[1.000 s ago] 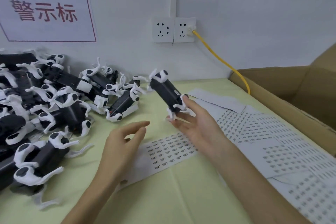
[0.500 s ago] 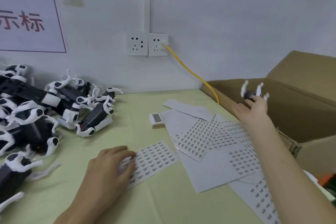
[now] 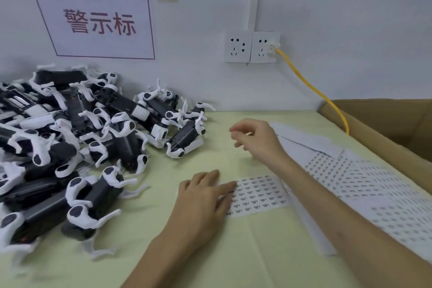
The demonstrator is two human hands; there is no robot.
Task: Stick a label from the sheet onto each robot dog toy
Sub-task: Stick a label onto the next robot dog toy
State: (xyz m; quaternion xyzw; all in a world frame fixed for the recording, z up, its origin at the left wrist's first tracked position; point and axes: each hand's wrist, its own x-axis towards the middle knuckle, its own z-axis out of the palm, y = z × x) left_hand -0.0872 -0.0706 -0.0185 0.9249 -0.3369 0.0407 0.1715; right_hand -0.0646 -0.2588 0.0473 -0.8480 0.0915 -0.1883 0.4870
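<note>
A heap of several black-and-white robot dog toys (image 3: 77, 147) covers the left of the pale green table. The nearest loose toy (image 3: 184, 139) lies at the heap's right edge. A small label sheet (image 3: 259, 193) lies flat in the middle. My left hand (image 3: 205, 196) rests on the sheet's left end with straight fingers. My right hand (image 3: 254, 140) hovers above the table between the heap and the sheets, fingers loosely curled, holding nothing.
Used label sheets (image 3: 364, 182) are spread out on the right. An open cardboard box (image 3: 383, 124) stands at the right edge. A yellow cable (image 3: 311, 91) runs from the wall socket (image 3: 264, 47) down behind the box. A sign (image 3: 98, 21) hangs on the wall.
My right hand carried a toy to the cardboard box, let it go and came back empty toward the heap. My left hand came down onto the small label sheet.
</note>
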